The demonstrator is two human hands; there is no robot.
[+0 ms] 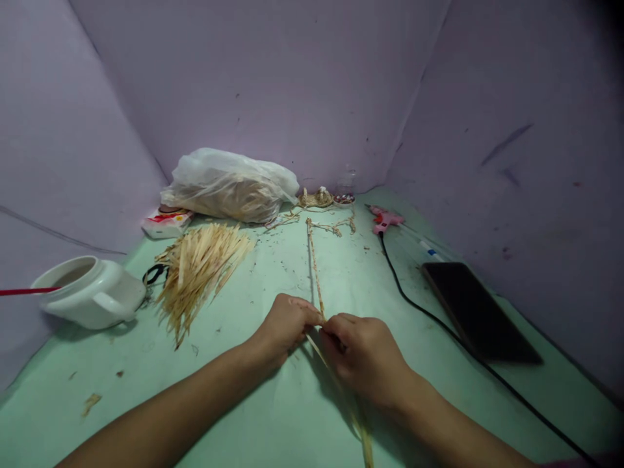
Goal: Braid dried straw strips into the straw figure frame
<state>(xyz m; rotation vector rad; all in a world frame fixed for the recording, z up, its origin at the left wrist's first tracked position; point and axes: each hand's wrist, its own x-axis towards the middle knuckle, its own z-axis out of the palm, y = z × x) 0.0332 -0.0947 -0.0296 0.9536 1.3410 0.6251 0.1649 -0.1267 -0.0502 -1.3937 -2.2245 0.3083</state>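
A thin twisted cord of dried plant fibre (pixel 316 266) runs from the far middle of the table down to my hands. My left hand (pixel 287 322) is closed, thumb and fingers pinching the cord's near end. Right beside it my right hand (pixel 363 348) is closed too, its fingers curled at the same spot on the cord. Pale loose strips (pixel 363 432) trail from under my hands toward the near table edge. The exact grip of the fingertips is partly hidden.
At left lie a bundle of dry straw strips (pixel 205 266) and a white pot (pixel 110 292) with a red stick. Behind are a plastic bag (pixel 229 185) and a small woven piece (pixel 314 197). A pink glue gun (pixel 385 219), black cable (pixel 439 318) and dark tablet-like device (pixel 480 312) lie right.
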